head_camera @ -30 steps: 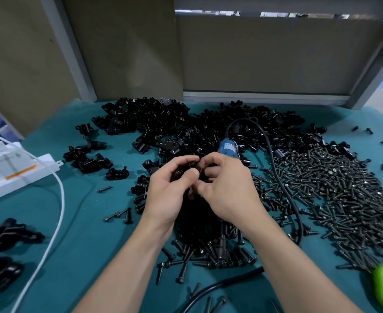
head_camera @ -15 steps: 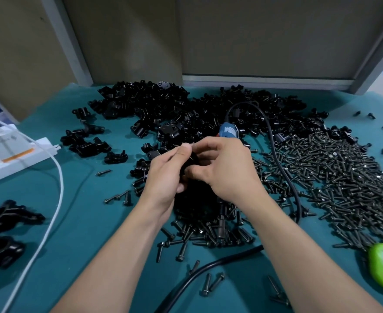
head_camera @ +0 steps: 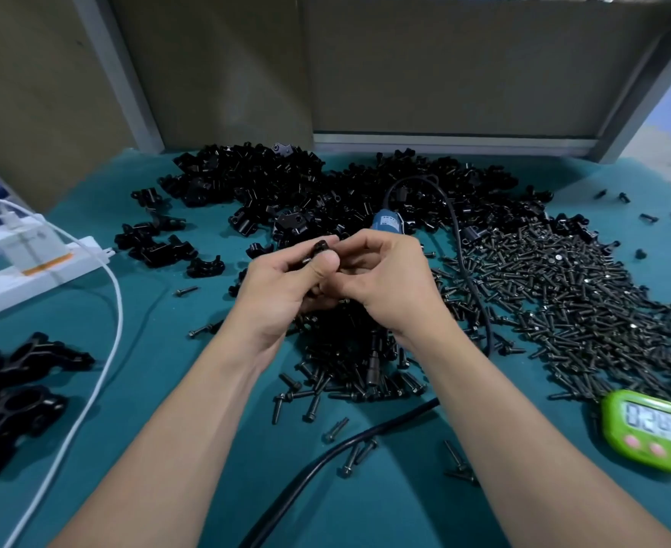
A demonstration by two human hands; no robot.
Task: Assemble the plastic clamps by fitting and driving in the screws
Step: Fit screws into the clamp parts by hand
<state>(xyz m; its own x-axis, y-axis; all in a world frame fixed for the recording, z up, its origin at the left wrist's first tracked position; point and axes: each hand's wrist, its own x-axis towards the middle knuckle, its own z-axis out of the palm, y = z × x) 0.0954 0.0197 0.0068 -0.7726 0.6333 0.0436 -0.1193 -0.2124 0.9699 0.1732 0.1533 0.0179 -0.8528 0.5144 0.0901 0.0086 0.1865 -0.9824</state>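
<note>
Lowest in the frame a black cable (head_camera: 349, 441) snakes across the teal counter (head_camera: 167, 389) among a few stray screws, with a green timer (head_camera: 656, 431) at the lower right and a white cable (head_camera: 104, 350) down the left. Two bare forearms reach up to the centre. There the left hand (head_camera: 282, 286) has its grip closed on a small black plastic clamp (head_camera: 320, 247), thumb pressed on its face and index finger curled over the top. The right hand (head_camera: 389, 282) meets it from the other side, its grip closed too, fingertips pinching the same piece. The clamp is glossy and rounded at its upper end. Half a second ago it was tucked between both hands and barely showed; now that end sticks out above the left thumb. Most of it is hidden by fingers, so whether a screw sits in it is hard to tell. Right of the hands spreads a heap of dark screws (head_camera: 563, 302). A blue tool (head_camera: 387, 223) peeks out just behind the knuckles, its body covered. Beyond lies a pile of black clamp parts (head_camera: 286, 187), and a power strip (head_camera: 37, 263) is cut off at the left edge
</note>
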